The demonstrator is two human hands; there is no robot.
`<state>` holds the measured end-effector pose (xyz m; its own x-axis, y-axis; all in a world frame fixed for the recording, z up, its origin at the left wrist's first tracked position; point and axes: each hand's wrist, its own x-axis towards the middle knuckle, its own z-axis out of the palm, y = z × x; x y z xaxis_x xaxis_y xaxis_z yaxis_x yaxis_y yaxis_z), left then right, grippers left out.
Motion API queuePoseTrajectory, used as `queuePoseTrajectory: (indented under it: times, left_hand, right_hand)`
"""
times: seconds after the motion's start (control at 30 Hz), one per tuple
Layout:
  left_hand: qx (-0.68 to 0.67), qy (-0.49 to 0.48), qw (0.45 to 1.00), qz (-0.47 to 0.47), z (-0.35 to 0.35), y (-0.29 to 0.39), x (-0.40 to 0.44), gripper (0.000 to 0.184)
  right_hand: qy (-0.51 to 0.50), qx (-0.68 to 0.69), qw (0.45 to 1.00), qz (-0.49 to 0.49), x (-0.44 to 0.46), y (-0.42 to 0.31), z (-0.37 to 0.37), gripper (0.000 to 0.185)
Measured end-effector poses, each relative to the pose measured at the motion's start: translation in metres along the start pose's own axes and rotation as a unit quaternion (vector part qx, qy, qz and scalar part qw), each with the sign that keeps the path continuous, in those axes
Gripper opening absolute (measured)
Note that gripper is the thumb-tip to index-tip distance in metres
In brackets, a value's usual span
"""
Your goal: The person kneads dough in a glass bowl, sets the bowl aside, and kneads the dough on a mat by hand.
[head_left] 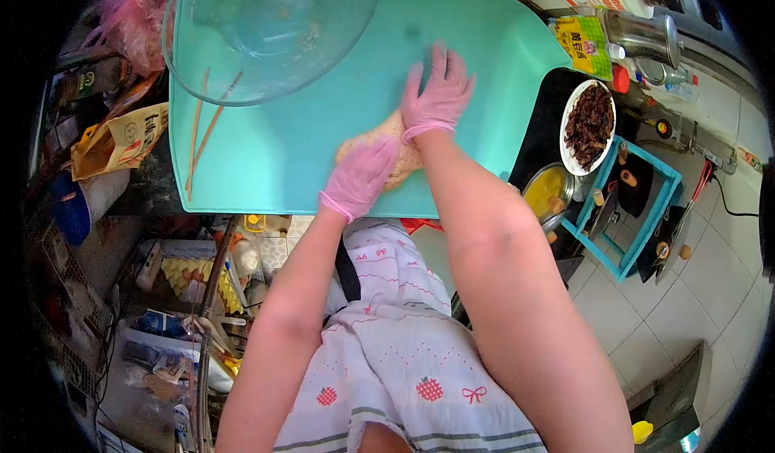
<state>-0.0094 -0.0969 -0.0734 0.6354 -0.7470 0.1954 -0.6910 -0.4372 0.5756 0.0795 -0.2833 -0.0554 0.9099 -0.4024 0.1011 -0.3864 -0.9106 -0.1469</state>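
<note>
A lump of pale dough (pixel 410 161) lies on the turquoise mat (pixel 266 170). My left hand (pixel 363 174), in a pink glove, rests flat on the dough's left side with its fingers stretched out. The heel of my right hand (pixel 438 94), gloved the same way, presses on the dough's upper right edge. Its fingers are spread and reach past the dough over the mat. Both hands partly cover the dough. Up and to the left stands a large clear glass bowl (pixel 278 73), with a pair of chopsticks (pixel 211 130) lying beside and partly under its rim.
Right of the mat are an oval plate of dark food pieces (pixel 589 126), a metal bowl with yellow liquid (pixel 549 190) and a yellow pouch (pixel 583 45). A knife rack (pixel 622 263) hangs beyond. A paper bag (pixel 121 148) and pink plastic bag (pixel 137 17) sit left.
</note>
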Motion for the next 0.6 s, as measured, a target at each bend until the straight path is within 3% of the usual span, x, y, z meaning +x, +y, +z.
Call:
queuePoseTrajectory:
  times: [0.6]
  left_hand:
    - [0.031,-0.004,0.999,-0.006,0.002,0.001,0.0,0.064]
  right_hand:
    - [0.011,-0.044,0.999,-0.005,0.064,0.023,0.032,0.067]
